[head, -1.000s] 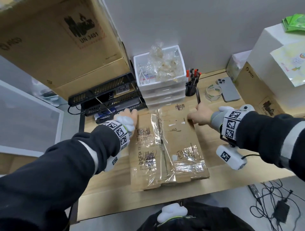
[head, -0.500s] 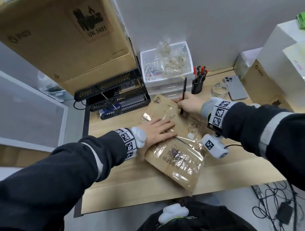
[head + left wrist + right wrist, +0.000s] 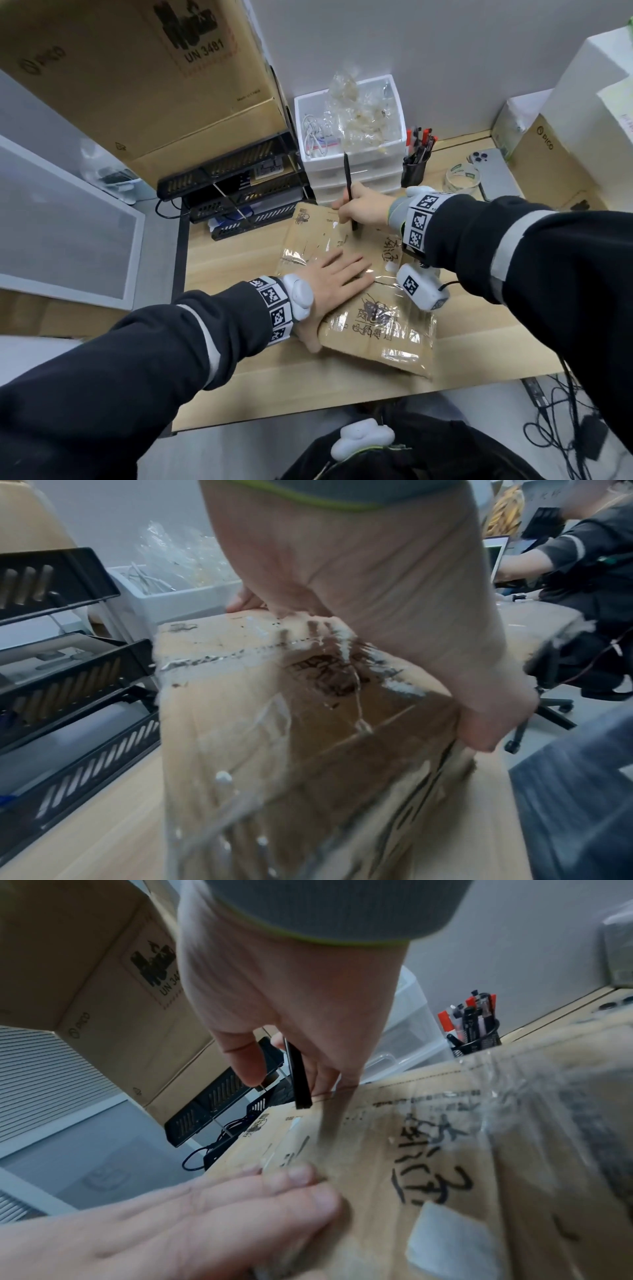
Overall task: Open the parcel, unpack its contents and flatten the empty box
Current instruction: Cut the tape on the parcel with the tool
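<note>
A brown cardboard parcel (image 3: 370,318), wrapped in clear tape and marked with black writing, lies turned at an angle on the wooden desk (image 3: 239,387). My left hand (image 3: 337,279) lies flat on its top with the fingers straight, pressing it down; the same palm (image 3: 377,588) fills the left wrist view over the box (image 3: 274,723). My right hand (image 3: 359,209) grips a thin black blade tool (image 3: 348,185) at the parcel's far end. In the right wrist view the tool's tip (image 3: 300,1080) touches the box top (image 3: 428,1150) near its edge.
A white drawer unit (image 3: 349,137) with bags and cables stands just behind the parcel. Black mesh trays (image 3: 233,192) sit at the left under a big cardboard box (image 3: 137,75). A pen cup (image 3: 416,164), tape roll (image 3: 462,176) and phone (image 3: 496,173) lie to the right.
The parcel has been turned from square to slanted. My left hand went from the box's far left corner to lying flat on its top. My right hand brought the tool down onto the far end.
</note>
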Motion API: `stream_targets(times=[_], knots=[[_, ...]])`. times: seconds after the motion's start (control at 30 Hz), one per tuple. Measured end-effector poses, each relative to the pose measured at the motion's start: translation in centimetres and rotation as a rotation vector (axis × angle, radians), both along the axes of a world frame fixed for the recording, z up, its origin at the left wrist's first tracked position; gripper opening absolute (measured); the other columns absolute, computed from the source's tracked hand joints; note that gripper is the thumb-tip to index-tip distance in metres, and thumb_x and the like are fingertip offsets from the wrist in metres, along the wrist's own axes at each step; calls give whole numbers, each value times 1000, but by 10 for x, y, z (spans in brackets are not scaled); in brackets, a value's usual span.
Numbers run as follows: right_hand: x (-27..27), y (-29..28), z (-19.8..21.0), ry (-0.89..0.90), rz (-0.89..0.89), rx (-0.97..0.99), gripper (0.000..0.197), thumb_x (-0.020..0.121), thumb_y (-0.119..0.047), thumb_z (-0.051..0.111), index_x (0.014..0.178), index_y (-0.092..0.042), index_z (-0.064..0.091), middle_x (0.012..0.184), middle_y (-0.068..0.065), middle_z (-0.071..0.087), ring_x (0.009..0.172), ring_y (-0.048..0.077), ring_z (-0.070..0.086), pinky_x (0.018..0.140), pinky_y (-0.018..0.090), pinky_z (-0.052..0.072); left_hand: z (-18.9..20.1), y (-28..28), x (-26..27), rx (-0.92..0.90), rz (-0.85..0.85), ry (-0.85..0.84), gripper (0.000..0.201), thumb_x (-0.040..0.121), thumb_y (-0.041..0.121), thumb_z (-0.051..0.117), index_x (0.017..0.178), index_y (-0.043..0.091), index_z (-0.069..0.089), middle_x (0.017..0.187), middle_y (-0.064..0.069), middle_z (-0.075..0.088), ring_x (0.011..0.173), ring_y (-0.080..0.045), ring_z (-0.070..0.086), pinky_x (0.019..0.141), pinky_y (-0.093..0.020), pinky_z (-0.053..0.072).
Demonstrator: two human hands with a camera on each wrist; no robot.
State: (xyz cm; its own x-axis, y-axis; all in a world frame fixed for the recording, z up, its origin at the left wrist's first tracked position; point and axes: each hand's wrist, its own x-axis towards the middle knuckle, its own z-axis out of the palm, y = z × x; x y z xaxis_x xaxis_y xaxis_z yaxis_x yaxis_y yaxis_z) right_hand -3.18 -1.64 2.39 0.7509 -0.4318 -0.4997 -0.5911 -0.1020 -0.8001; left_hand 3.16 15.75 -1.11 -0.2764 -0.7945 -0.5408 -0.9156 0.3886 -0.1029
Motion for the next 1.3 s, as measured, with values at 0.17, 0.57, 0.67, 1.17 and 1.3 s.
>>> stream_targets(times=[0.17,0.57,0.67,1.17,1.3], knots=[[17,22,-8,23,227,-36,49,66,-27,63,110,-10,51,130,17,61,125,32,54,104,50,44,-15,12,-22,-55,12,178,151,50,75,74,159,4,-4,167,-21,1,156,-34,-4,123,-60,5],[-19,-27,2,-19,-23,-209,31,103,-38,38,105,-10,52,86,2,64,82,20,60,74,32,43,-22,1,-29,-84,346,165,141,63,81,63,160,4,-4,169,-14,-6,156,-30,-5,124,-58,2],[-33,-42,-6,45,-64,-321,53,104,-46,27,71,-12,50,65,5,52,61,21,50,70,32,38,-18,-4,-26,-112,409,176,139,63,79,65,160,5,-1,169,-12,0,156,-29,0,124,-57,6],[-95,-75,-43,245,-96,-364,36,96,-31,42,66,-13,50,57,7,49,52,23,45,56,27,39,-5,-34,-24,-293,414,70,137,49,100,45,150,8,31,140,-7,46,125,-28,45,114,-49,29],[-98,-76,-43,274,-82,-401,36,95,-32,46,64,-13,51,55,6,49,52,23,45,55,27,39,-6,-36,-25,-226,427,80,145,50,100,47,158,9,15,165,-13,15,151,-31,18,121,-54,17]])
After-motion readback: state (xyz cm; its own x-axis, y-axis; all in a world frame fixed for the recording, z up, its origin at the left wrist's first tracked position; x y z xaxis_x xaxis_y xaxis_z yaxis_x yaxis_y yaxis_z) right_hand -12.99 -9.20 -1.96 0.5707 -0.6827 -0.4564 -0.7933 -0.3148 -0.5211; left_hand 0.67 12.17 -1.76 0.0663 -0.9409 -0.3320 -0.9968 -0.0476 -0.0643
